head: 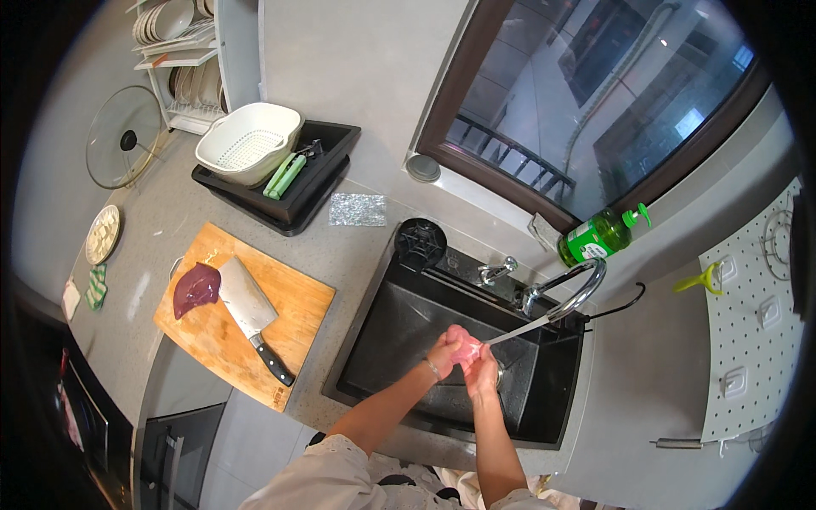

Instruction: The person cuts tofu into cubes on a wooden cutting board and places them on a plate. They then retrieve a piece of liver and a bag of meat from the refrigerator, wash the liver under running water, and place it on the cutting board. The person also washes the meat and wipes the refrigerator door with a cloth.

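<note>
Over the black sink [395, 331], my left hand [442, 356] and my right hand [480, 373] hold a piece of pink raw meat [463, 344] between them. Water runs from the curved chrome faucet [577, 299] onto or beside the meat, close to my right fingers. To the left, a wooden cutting board [303, 306] lies on the counter. On it rest a dark red slab of raw meat or liver [196, 290] and a cleaver-shaped kitchen knife [245, 299] with a black handle, its blade touching or nearly touching the slab.
A white colander [248, 143] and a green-handled tool [285, 176] sit in stacked black trays [319, 185]. A green soap bottle [596, 236] stands behind the faucet. A black round drainer [421, 244] is at the sink's back left corner. A plate of pale chunks [102, 234] stands far left.
</note>
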`<state>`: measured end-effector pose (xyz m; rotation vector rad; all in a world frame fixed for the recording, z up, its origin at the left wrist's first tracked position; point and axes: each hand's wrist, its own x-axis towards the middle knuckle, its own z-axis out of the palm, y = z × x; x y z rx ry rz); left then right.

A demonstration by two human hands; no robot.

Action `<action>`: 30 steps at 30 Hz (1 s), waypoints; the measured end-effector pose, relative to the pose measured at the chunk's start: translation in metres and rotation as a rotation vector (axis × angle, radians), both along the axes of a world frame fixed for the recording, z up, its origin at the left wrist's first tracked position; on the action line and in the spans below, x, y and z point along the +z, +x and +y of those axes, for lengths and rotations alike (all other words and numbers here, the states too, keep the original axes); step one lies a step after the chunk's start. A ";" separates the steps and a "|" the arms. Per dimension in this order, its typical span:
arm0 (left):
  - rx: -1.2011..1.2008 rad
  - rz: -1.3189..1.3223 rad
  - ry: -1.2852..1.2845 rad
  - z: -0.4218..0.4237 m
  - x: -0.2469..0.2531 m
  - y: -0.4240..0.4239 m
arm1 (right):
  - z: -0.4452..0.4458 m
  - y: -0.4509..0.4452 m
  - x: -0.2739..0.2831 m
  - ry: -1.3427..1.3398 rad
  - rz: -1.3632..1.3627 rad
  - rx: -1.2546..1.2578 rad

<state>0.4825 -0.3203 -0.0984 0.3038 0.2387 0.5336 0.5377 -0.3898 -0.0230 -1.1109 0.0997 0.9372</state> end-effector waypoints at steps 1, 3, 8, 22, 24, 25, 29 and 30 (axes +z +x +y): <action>-0.036 -0.058 -0.022 0.003 0.008 -0.004 | -0.001 0.000 0.002 0.016 0.005 0.014; -0.109 -0.139 -0.089 0.009 0.014 -0.009 | 0.000 -0.005 0.016 -0.004 -0.087 0.085; -0.241 -0.033 -0.065 0.008 0.022 -0.021 | -0.003 -0.004 0.019 -0.111 -0.551 0.208; -0.213 0.012 -0.056 0.021 0.049 -0.033 | -0.013 0.010 0.048 -0.236 -0.694 0.000; -0.228 0.010 -0.060 0.023 0.052 -0.034 | -0.010 0.010 0.045 -0.287 -1.072 0.121; -0.236 0.011 -0.061 0.023 0.056 -0.035 | -0.008 0.009 0.045 -0.311 -1.259 0.184; -0.286 -0.056 -0.035 0.024 0.050 -0.033 | 0.001 -0.005 0.052 -0.465 -1.604 0.276; -0.282 -0.065 -0.031 0.023 0.047 -0.032 | 0.001 -0.005 0.051 -0.467 -1.570 0.284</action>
